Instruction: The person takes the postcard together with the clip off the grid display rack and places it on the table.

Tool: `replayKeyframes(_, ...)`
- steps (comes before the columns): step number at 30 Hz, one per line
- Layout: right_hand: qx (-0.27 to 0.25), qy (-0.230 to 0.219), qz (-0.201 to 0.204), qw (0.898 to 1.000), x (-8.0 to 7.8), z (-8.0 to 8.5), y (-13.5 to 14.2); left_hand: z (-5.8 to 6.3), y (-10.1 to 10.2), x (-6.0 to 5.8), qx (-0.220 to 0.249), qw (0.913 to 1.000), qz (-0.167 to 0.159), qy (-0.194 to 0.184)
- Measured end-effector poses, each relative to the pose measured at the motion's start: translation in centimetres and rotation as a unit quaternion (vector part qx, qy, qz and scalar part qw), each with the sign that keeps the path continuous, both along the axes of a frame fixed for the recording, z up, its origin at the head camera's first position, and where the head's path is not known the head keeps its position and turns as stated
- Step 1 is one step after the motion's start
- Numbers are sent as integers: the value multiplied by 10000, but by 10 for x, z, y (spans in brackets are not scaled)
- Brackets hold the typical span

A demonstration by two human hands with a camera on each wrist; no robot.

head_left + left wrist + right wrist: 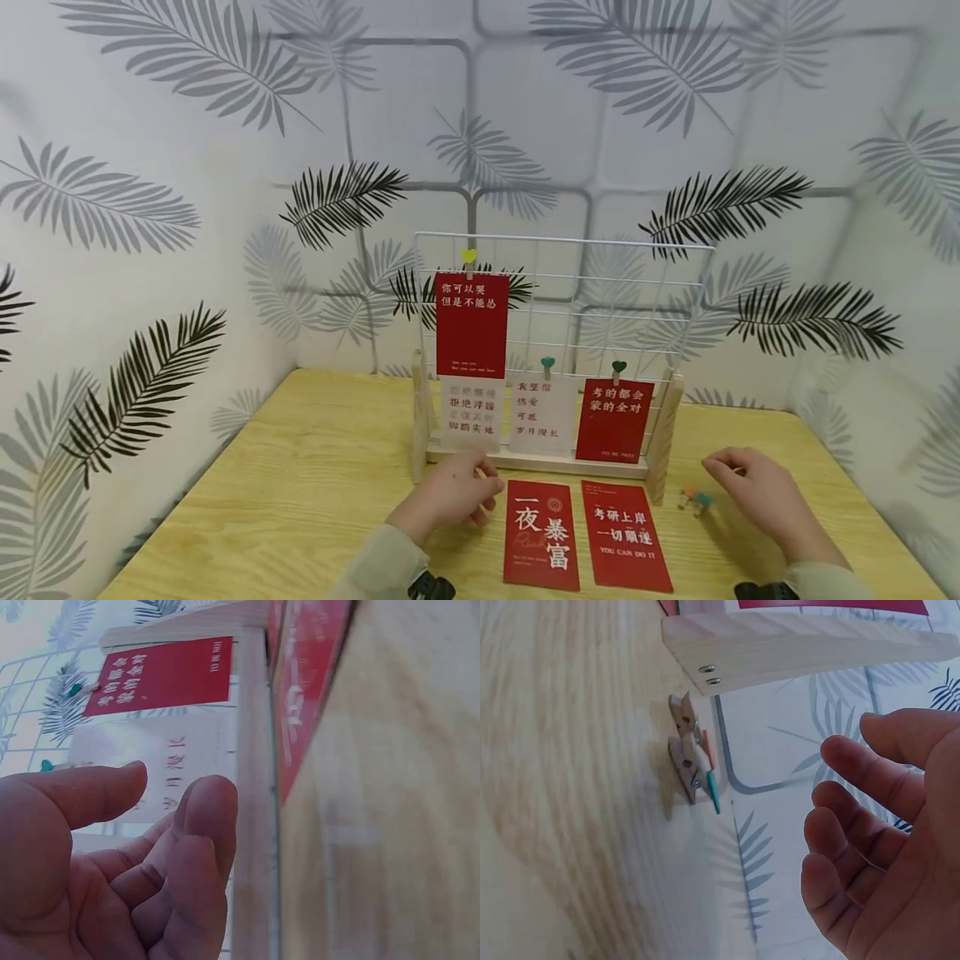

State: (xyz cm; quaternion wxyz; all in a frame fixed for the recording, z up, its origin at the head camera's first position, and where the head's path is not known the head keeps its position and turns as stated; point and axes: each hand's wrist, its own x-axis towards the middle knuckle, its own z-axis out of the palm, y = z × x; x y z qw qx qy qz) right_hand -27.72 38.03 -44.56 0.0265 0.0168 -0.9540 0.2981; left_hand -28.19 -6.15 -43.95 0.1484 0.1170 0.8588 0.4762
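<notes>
Nothing is held by the left hand [456, 492] or right hand [757, 487], fingers loosely bent. Beside the rack [664, 437], clips [687, 752], likely light and springy, are best pinched by the tails; flat cards [542, 533] in front, likely bendable, by the edges.

The upper red card [471, 337] hides how the white card [470, 417] beneath it is fastened; fine print on the left tabletop card [541, 536] is too small to read, the loose clips [702, 500] blur (at least from the head camera), and the bottom edge cuts off both sleeves [382, 567].
</notes>
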Motion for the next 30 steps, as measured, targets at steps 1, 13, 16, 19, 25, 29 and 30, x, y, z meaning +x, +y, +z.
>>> replayKeyframes(1, 14, 43, 28, 10000, 1, 1, 0, 1, 0, 0, 33, 10000, -19, 40)
replayKeyframes(13, 101, 789, 151, 9967, 17, 34, -21, 21, -6, 1, 258, 9985, 20, 489)
replayKeyframes(16, 102, 895, 194, 9957, 21, 41, -27, 24, -9, 1, 297, 9985, 26, 455)
replayKeyframes(19, 137, 1087, 226, 9937, 23, 47, -33, 28, -12, 1, 385, 9982, 41, 466)
replayKeyframes(25, 99, 1279, 307, 9913, 29, 58, -46, 33, -15, 0, 378, 9966, 73, 724)
replayKeyframes(29, 107, 1514, 518, 9871, 25, 64, -61, 37, -17, 2, 227, 9943, 139, 1035)
replayKeyframes(30, 111, 1590, 598, 9854, 23, 66, -65, 39, -17, 2, 186, 9933, 160, 1127)
